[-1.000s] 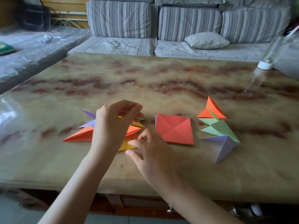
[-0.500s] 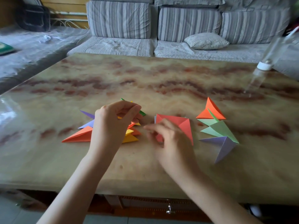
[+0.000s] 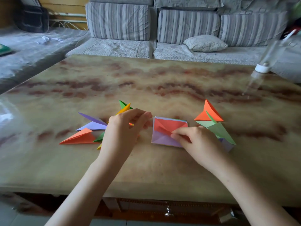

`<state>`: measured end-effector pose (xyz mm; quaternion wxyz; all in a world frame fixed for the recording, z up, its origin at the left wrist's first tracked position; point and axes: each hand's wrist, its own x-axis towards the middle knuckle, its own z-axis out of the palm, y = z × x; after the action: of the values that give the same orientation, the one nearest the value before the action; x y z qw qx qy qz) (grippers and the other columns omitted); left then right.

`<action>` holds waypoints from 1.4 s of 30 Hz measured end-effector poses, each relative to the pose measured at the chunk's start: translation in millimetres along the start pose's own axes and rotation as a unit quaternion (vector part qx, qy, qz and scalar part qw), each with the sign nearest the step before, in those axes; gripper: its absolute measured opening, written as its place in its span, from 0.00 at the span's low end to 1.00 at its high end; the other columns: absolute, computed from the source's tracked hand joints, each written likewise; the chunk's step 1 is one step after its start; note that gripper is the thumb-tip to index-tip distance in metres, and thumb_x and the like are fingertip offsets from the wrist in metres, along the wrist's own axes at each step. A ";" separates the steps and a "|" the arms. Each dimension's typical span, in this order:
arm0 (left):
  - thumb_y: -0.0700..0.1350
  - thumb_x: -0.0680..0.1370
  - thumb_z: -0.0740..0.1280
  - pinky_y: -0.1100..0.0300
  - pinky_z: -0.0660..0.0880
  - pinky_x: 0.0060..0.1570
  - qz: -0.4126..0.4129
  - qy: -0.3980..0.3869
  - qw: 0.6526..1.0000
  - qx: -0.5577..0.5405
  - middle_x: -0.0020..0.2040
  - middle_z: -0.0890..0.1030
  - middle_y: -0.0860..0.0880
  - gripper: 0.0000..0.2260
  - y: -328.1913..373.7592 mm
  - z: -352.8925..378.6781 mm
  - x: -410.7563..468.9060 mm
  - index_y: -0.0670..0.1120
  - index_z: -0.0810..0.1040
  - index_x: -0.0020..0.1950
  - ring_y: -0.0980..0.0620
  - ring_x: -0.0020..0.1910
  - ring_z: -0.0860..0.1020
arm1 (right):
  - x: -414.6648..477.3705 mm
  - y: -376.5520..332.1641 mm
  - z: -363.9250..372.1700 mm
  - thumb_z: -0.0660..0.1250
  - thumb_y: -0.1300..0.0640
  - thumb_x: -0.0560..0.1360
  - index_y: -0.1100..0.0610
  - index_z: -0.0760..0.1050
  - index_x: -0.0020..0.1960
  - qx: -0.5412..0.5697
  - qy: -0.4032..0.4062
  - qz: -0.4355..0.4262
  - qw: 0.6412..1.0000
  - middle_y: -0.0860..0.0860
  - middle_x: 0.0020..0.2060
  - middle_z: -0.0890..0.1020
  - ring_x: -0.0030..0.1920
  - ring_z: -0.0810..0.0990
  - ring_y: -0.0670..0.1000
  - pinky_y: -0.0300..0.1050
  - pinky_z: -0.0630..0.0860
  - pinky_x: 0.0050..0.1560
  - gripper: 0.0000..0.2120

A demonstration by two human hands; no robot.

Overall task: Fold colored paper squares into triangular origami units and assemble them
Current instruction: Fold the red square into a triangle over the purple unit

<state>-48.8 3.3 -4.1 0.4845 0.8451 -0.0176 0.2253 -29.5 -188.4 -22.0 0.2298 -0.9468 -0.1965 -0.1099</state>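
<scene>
A stack of paper squares point(image 3: 169, 118) is lying flat on the table point(image 3: 146, 82). It is sitting about midway between the left and right edges and nearer the near edge than the far one. The right hand point(image 3: 197, 144) is reaching in from the near right. Its fingers point(image 3: 179, 132) are closing narrowly on the red sheet point(image 3: 167, 125) at the top of the stack. Thumb and forefinger are pinching its near corner and holding it folded up off the pile, so the purple sheet point(image 3: 161, 138) beneath is showing.

Just left of the stack, the left hand point(image 3: 125, 132) is covering the middle of a cluster of folded units point(image 3: 96, 126). Its fingers point(image 3: 140, 118) are curling around the cluster, and a scrap of orange paper is showing between them. Two purple points point(image 3: 91, 119) and an orange point point(image 3: 79, 137) are fanning out toward the left edge. A dark green tip point(image 3: 99, 138) is poking out beside the wrist. A yellow tip point(image 3: 124, 109) and a green tip point(image 3: 122, 103) are sticking out past the hand toward the far edge.

Toward the right edge, a second group of units is lying close together. It is made up of an orange unit point(image 3: 210, 111), a light green unit point(image 3: 219, 132) and a pale purple unit point(image 3: 228, 145) half hidden behind the right hand.

By the far right corner, a blurred clear bottle with a white cap point(image 3: 262, 68) is standing. A striped sofa point(image 3: 117, 22) with a cushion point(image 3: 205, 43) is sitting beyond the far edge.
</scene>
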 end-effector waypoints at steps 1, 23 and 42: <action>0.45 0.77 0.67 0.63 0.76 0.39 -0.001 -0.005 1.000 -0.002 0.35 0.84 0.53 0.07 -0.1 1.2 0.2 0.48 0.83 0.40 0.58 0.35 0.81 | 0.1 0.7 -1.3 0.65 0.50 0.76 0.50 0.82 0.48 -0.005 0.040 -0.007 0.999 0.52 0.38 0.85 0.42 0.82 0.57 0.52 0.77 0.41 0.07; 0.49 0.71 0.68 0.61 0.77 0.34 -0.216 -0.073 0.903 -0.363 0.42 0.82 0.49 0.18 16.1 5.2 0.3 0.51 0.76 0.61 0.55 0.35 0.81 | 0.2 -9.0 -25.1 0.68 0.55 0.71 0.53 0.83 0.45 0.224 0.128 -0.172 0.951 0.46 0.57 0.80 0.69 0.70 0.46 0.36 0.57 0.69 0.06; 0.54 0.71 0.65 0.57 0.79 0.36 -0.146 -0.137 0.912 -0.358 0.36 0.81 0.49 0.13 26.0 5.1 -6.7 0.45 0.83 0.41 0.53 0.38 0.81 | 0.4 -18.4 -23.6 0.73 0.64 0.69 0.57 0.81 0.40 0.469 0.113 0.092 0.871 0.48 0.32 0.82 0.32 0.78 0.44 0.33 0.72 0.35 0.03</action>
<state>-59.5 -15.9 12.1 0.7750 0.6306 -0.0399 0.0125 -39.8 -184.5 5.8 0.6768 -0.7225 -0.1096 -0.0893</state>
